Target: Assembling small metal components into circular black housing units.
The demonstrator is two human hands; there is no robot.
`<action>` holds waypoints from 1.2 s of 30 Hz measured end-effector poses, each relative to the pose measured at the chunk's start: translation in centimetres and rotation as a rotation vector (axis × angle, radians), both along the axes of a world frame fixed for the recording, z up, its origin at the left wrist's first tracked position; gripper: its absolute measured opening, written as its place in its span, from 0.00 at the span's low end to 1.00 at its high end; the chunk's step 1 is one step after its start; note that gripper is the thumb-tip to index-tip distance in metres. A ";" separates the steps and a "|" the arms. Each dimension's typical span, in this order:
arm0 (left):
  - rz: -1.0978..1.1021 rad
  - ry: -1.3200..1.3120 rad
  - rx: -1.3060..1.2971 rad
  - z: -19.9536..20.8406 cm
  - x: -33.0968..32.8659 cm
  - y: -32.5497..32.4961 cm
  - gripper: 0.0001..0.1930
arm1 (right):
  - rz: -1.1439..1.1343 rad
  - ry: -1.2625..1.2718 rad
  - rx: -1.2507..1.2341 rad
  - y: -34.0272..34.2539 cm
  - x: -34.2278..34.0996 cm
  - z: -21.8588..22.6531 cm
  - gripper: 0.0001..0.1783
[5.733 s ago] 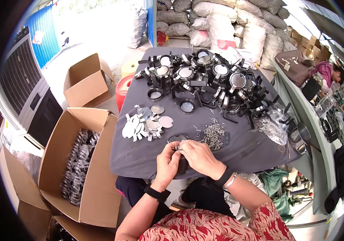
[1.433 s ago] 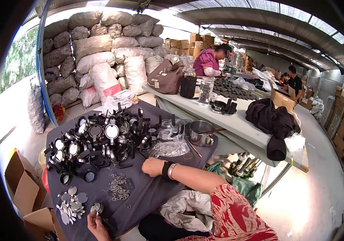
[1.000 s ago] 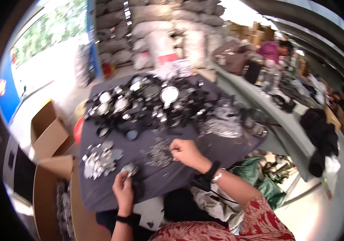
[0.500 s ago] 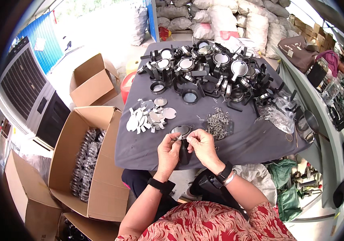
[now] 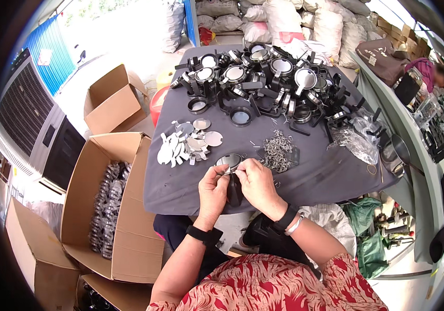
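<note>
At the table's near edge lies a round, shiny metal-topped part (image 5: 229, 160) with a black handle (image 5: 235, 194) pointing toward me. My left hand (image 5: 213, 189) is closed, its thumb and fingers pinching the rim where the handle joins. Pressed close beside it, my right hand (image 5: 255, 182) pinches at the same joint; whatever lies between its fingertips is too small to make out. Just beyond the right hand sits a heap of small metal clips (image 5: 278, 151). Flat silver discs with tabs (image 5: 185, 146) are piled beyond the left hand.
Many similar black-handled round parts (image 5: 263, 78) crowd the far half of the grey-covered table (image 5: 175, 189). Clear plastic bags (image 5: 359, 142) and a metal pan (image 5: 396, 150) lie at right. Cardboard boxes (image 5: 139, 223) and an air cooler (image 5: 35, 114) stand left. Another person (image 5: 427, 72) is at far right.
The view has shifted slightly. My right fingers have moved in against the joint beside the handle, while my left hand keeps its pinch there.
</note>
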State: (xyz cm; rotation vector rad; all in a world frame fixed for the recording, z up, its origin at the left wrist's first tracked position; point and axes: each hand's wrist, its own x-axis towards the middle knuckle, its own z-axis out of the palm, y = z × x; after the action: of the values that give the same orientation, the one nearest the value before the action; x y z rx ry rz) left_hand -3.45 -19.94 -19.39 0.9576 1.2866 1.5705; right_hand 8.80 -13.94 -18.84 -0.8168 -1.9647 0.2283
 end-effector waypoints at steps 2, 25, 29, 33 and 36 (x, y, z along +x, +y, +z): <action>0.008 0.009 0.007 -0.1 -0.2 0.1 0.10 | 0.083 0.109 -0.399 -0.2 0.0 0.9 0.06; -0.066 -0.091 0.021 -0.1 -0.8 -0.4 0.09 | 0.611 -0.198 -0.630 4.5 1.1 4.1 0.16; -0.129 -0.122 0.005 0.5 -0.9 -0.3 0.09 | 0.538 -0.336 -0.555 6.2 0.8 3.5 0.21; -0.122 -0.179 0.011 0.0 -1.1 -0.2 0.09 | 0.550 -0.330 -0.562 5.7 0.7 3.7 0.19; -0.135 -0.140 0.033 0.2 -0.6 0.2 0.08 | 0.584 -0.286 -0.637 5.9 1.6 3.7 0.17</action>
State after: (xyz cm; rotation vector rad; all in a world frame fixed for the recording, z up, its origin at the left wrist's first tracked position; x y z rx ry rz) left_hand -4.03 -19.69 -19.23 0.9184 1.0804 1.5297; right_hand 10.39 -8.06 -15.12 -0.6585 -2.4024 1.1828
